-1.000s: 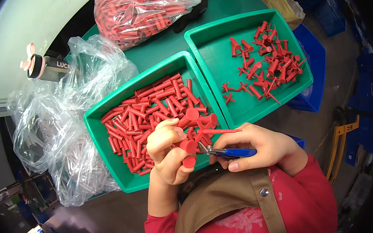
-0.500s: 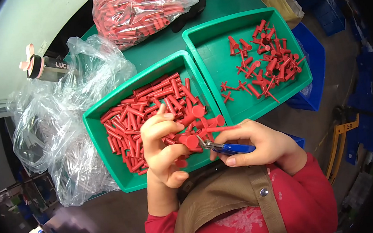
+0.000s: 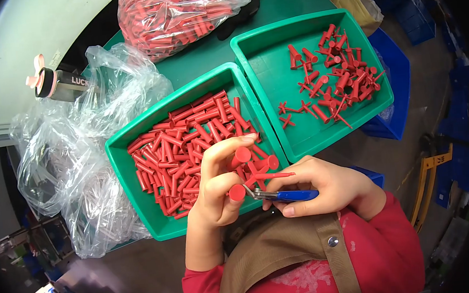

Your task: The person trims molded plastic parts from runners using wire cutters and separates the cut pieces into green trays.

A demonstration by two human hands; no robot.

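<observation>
My left hand (image 3: 221, 183) is closed around several red capped pieces, their round ends (image 3: 237, 192) facing up toward me. In my right hand (image 3: 323, 186) are blue-handled cutters (image 3: 296, 195), their metal jaws (image 3: 257, 193) close to the red pieces at my left fingers. A thin red branched stem (image 3: 272, 175) lies between the two hands, above the cutters. Behind my left hand, the left green tray (image 3: 135, 209) holds many red tubes (image 3: 163, 152). The right green tray (image 3: 271, 50) holds red capped pieces and star-shaped sprues (image 3: 345, 77).
A clear bag of red tubes (image 3: 175, 24) lies at the back of the green table (image 3: 289, 1). Crumpled clear plastic (image 3: 92, 157) and a bottle (image 3: 64, 85) are at left. A blue bin (image 3: 398, 89) stands beyond the right tray, near a tan bag (image 3: 357, 6).
My left fingers opened somewhat, then curled in again around the red pieces. The pieces and stem have shifted, and the cutters have moved slightly downward and left.
</observation>
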